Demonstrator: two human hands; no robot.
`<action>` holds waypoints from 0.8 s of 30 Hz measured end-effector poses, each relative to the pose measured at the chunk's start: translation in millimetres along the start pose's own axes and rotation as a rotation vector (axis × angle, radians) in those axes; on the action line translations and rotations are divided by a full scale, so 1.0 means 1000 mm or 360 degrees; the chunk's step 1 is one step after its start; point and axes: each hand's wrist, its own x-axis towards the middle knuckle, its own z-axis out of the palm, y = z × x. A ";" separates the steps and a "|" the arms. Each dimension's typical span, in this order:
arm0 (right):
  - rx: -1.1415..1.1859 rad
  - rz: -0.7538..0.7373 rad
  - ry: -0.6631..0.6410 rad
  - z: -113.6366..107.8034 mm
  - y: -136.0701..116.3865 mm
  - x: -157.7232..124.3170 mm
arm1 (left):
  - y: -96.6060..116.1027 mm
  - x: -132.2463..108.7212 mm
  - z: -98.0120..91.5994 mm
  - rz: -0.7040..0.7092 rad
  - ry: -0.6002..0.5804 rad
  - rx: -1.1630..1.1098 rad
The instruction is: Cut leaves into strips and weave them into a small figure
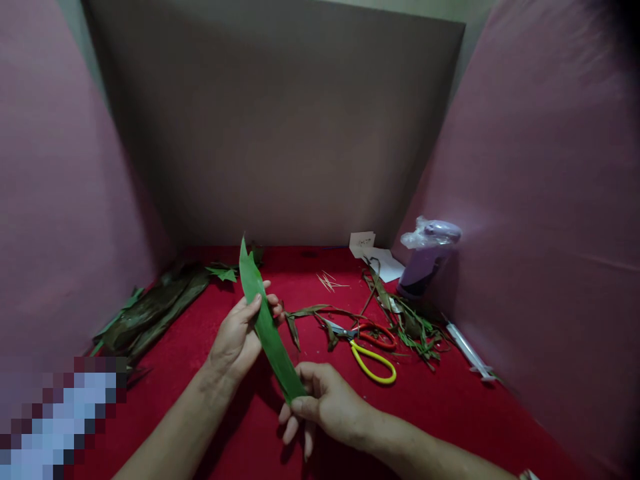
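Currently, left hand (239,338) and right hand (331,405) pinch green leaf (271,339), left of scissors (354,333), long axis slanting away; right hand nearer

The left hand (240,333) and right hand (330,403) are bare; the left forearm (175,420) and right forearm (425,440) are uncovered; by the latter's cropped end, a pale edge (529,475), too small to identify.
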 end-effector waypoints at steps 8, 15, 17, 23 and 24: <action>0.0032 0.0020 -0.0019 0.000 -0.001 -0.001 | 0.001 -0.001 0.001 -0.0019 -0.0024 -0.0111; 0.0071 0.0030 0.0043 0.000 0.000 -0.001 | 0.005 -0.002 0.002 -0.0004 0.0069 -0.0193; 0.0079 0.0049 0.0050 0.000 0.000 -0.001 | 0.004 -0.001 0.001 -0.0008 0.0124 -0.0164; 0.0044 0.0079 0.0018 0.001 0.003 -0.001 | 0.000 0.002 0.001 0.0024 0.0232 -0.0093; 0.0028 0.0079 0.0013 0.001 0.003 -0.001 | 0.000 0.001 0.001 0.0036 0.0243 -0.0081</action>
